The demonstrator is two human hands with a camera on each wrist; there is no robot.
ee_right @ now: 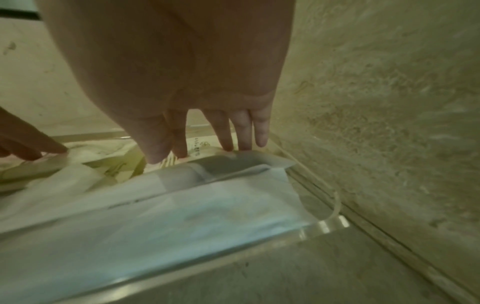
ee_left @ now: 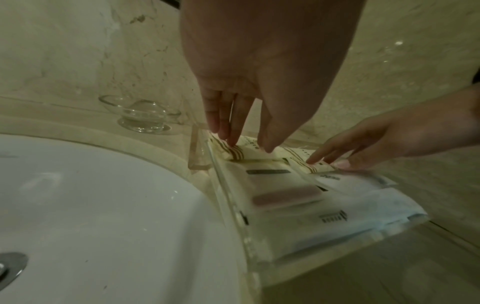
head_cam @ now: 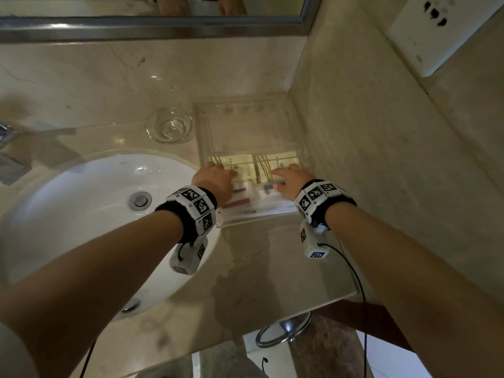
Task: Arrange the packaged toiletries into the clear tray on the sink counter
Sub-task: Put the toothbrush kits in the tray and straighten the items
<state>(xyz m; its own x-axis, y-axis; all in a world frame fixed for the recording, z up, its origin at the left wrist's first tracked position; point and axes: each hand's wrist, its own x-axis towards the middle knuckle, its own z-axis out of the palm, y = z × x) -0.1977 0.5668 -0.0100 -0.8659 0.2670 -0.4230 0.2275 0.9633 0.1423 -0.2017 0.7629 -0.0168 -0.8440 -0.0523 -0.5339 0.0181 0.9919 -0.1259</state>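
Inside the tray point(head_cam: 203, 137), two yellow packets point(head_cam: 241, 166) are pressed by straight fingers of the left hand point(head_cam: 215, 177) and right hand point(head_cam: 293, 180), nothing gripped; uneven pressure could slide them askew over the white packets point(head_cam: 261, 203).

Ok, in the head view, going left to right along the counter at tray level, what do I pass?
Faucet → sink basin → glass dish → left hand → right hand → side wall.
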